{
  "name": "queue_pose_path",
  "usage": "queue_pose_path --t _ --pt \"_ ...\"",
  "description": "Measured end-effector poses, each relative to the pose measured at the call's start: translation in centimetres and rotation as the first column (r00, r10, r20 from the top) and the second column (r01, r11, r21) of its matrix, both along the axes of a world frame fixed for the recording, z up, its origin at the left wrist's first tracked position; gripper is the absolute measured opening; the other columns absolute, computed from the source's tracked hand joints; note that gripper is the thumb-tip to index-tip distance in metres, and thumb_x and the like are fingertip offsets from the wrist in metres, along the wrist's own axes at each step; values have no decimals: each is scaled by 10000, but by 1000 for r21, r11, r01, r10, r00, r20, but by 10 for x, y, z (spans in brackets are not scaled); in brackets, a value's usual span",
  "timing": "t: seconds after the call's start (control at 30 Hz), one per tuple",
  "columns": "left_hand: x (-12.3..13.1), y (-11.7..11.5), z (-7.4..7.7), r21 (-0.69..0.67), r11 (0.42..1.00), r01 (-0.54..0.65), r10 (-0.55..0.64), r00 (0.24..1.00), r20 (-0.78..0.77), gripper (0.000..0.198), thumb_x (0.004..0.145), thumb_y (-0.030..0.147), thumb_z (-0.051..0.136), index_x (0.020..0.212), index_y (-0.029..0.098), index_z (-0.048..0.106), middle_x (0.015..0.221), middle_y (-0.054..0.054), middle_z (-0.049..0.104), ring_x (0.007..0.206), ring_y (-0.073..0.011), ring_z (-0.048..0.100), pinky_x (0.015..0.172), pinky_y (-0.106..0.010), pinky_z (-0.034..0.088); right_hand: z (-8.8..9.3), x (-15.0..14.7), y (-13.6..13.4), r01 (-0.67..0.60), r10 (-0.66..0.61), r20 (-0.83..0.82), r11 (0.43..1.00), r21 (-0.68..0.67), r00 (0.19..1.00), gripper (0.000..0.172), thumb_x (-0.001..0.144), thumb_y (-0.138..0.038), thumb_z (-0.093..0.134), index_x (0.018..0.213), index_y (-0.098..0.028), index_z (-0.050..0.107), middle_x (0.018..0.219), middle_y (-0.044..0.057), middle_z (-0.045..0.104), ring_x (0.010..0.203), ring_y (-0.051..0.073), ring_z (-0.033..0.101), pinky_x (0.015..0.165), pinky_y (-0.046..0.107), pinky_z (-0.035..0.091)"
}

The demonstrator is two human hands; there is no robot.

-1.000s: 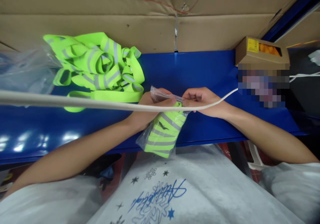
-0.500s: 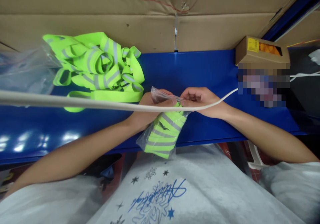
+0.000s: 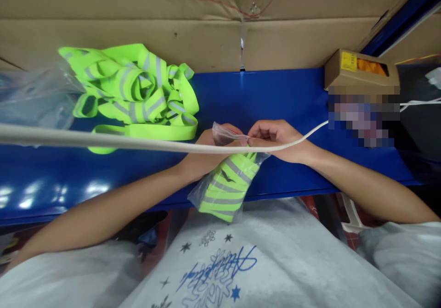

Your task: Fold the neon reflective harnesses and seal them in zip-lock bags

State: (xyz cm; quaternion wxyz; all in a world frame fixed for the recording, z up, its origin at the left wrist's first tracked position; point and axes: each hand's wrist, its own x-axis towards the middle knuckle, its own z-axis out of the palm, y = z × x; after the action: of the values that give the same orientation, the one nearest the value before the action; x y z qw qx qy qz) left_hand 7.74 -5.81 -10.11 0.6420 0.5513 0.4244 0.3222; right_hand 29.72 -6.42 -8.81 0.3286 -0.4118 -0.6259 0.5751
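Note:
A clear plastic bag point(image 3: 200, 194) hangs at the table's near edge, with a folded neon-yellow reflective strap point(image 3: 225, 191) inside it. Its top edge is pinched between the fingers of my left hand point(image 3: 203, 159) and my right hand point(image 3: 280, 138), which almost meet there. Both hands are closed on the plastic. A white cable crosses in front of them and hides part of the fingers. To the left, behind my left hand, lies a tangled heap of neon-yellow straps point(image 3: 132, 85) with grey reflective bands.
The white cable point(image 3: 138, 143) runs across the view above the blue table point(image 3: 258, 97). Clear plastic bags point(image 3: 34, 101) lie at the far left. A cardboard box point(image 3: 365, 76) with orange contents stands at the back right, beside a blurred-out patch. Cardboard lines the back.
My left hand and the bag's top edge have shifted slightly right, toward my right hand. The strap in the bag has moved a little with them. My right hand has barely moved.

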Motion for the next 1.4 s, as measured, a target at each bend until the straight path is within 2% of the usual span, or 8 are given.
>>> queue_pose_path --t 0.17,0.37,0.6,0.73,0.9,1.13,1.27,1.4 --pt "1 2 -2 -16 1000 18 -18 1000 19 392 798 480 900 974 178 722 816 3 694 680 -112 590 607 -219 458 0 2 0 28 -28 3 999 43 1000 424 805 -493 894 825 -153 642 686 -30 575 615 78 477 534 228 362" --pt "1 2 0 73 997 -10 3 996 94 358 848 485 856 863 169 688 766 13 642 669 -99 544 638 -223 444 3 1 2 44 -43 20 999 -11 999 435 796 -509 894 862 -141 672 681 -34 579 611 79 479 546 236 362" --pt "0 1 -2 159 987 29 -28 1000 -10 362 882 513 832 907 172 713 860 -34 725 733 -132 624 676 -236 494 5 -2 -1 41 -41 9 996 -74 999 453 749 -504 933 841 -148 669 727 -7 639 660 99 544 573 240 399" --pt "-2 1 -1 104 994 37 -35 999 -22 381 865 517 857 965 163 760 916 -50 772 769 -144 667 695 -234 513 6 -1 -1 35 -36 -12 996 -80 999 463 739 -507 942 837 -147 668 716 -11 633 646 95 532 567 238 394" --pt "-2 0 5 -7 998 68 -68 997 -20 424 842 533 870 1021 155 807 954 -60 800 768 -155 689 674 -233 518 6 4 -1 6 -6 18 1000 -21 1000 441 821 -543 881 866 -147 692 735 3 638 666 104 517 568 239 368" --pt "-1 0 0 98 995 30 -25 998 -51 422 824 550 901 956 167 782 917 -49 783 754 -139 668 652 -224 495 4 5 -4 27 -37 102 995 98 994 436 871 -555 837 874 -141 701 758 11 647 688 110 519 587 245 384" --pt "-4 0 -2 91 996 11 -7 999 -46 415 808 541 917 968 180 788 891 -44 781 744 -148 670 659 -240 506 6 3 -4 5 -7 56 999 36 998 457 818 -559 886 894 -141 718 762 14 665 675 110 545 581 247 409" --pt "-4 -2 1 114 993 35 -32 999 -29 367 774 486 939 932 177 817 909 -55 795 790 -165 690 710 -257 533 8 3 -3 -6 6 34 1000 10 999 472 771 -548 925 851 -146 690 718 -5 633 637 95 529 550 236 388"
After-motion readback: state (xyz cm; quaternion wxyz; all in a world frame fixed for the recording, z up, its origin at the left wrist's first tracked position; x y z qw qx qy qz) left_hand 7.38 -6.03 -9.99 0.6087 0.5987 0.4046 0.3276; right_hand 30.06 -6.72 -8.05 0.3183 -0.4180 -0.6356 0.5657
